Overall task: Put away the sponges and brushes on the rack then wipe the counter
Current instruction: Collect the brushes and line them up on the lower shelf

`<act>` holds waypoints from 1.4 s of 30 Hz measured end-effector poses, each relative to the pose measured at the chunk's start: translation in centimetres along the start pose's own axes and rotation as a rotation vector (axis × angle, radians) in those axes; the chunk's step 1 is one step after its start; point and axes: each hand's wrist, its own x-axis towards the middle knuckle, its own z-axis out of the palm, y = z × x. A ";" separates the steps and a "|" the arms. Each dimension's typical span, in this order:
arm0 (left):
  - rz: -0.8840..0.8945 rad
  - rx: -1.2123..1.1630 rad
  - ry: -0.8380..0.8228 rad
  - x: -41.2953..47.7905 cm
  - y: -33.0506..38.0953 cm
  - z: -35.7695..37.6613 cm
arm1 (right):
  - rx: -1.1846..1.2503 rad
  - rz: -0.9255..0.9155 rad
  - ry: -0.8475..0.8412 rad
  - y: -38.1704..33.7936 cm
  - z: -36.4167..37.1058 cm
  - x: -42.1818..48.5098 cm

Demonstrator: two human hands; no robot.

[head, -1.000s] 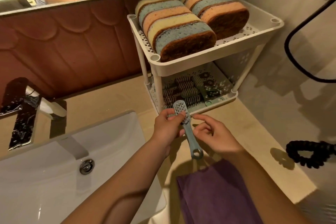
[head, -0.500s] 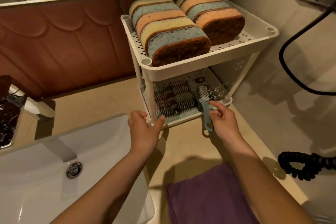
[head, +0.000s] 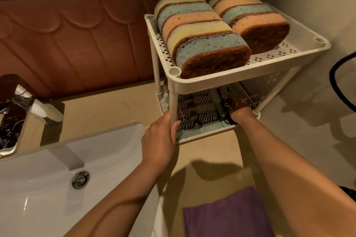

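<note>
Two tiers on the rack [head: 250, 80]; brush [head: 219, 109] on the lower one.
Left grip [head: 159, 140] clenched round the white plastic front post [head: 173, 102]; right grip [head: 240, 113] is inside the lower shelf, fingers in shadow, so cannot tell if it holds the brush handle beside it. Half a second ago that brush was at the shelf edge; now it lies deeper among ridged brushes [head: 200, 102]. Striped porous sponges [head: 208, 44] stand on the perforated top tray. Purple cloth [head: 227, 213] on the beige table [head: 107, 106].

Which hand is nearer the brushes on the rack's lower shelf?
Right. The right hand reaches into the lower shelf among the brushes; the left hand grips the rack's front post outside.
</note>
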 end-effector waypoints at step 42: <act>-0.465 -0.050 -0.706 -17.5 -17.5 -23.9 | 0.053 -0.685 -0.690 -22.0 11.3 -29.9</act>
